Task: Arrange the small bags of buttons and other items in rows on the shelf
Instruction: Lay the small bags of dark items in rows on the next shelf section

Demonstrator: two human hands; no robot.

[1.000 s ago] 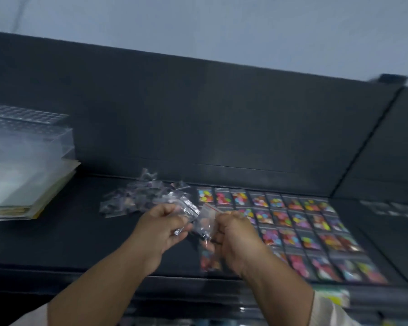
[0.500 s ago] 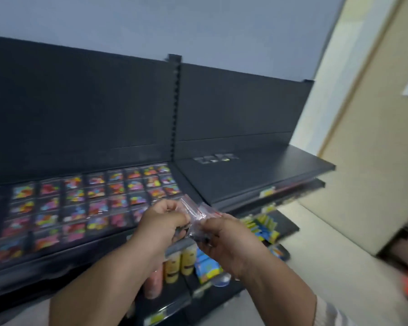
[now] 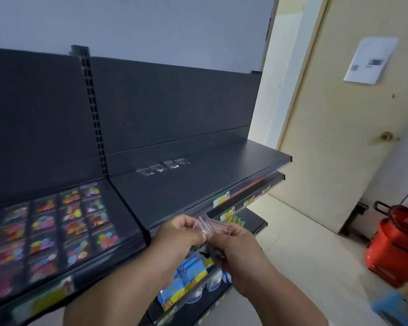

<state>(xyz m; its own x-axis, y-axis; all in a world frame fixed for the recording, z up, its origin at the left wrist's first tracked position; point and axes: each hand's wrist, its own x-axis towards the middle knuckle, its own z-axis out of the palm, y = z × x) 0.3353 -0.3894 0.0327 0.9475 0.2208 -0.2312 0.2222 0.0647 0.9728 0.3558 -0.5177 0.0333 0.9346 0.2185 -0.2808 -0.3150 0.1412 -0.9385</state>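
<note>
My left hand (image 3: 178, 234) and my right hand (image 3: 233, 245) are together in front of the shelf edge, both pinching small clear zip bags (image 3: 210, 225) with red seal strips; dark items show low in the bags. On the left black shelf (image 3: 125, 208) lie rows of small bags of coloured buttons (image 3: 76, 222). On the right black shelf (image 3: 222, 175) a short row of a few clear bags (image 3: 163, 167) lies near the back panel.
Lower shelves hold blue and yellow packets (image 3: 189, 278) and price labels along the front rails. A beige door (image 3: 339, 137) with a paper notice stands to the right. A red shopping basket (image 3: 396, 245) sits on the pale floor beside it.
The view has swung right from the loose pile of clear bags, past the button rows, to the right shelf section. Both hands have kept hold of the small bags throughout.
</note>
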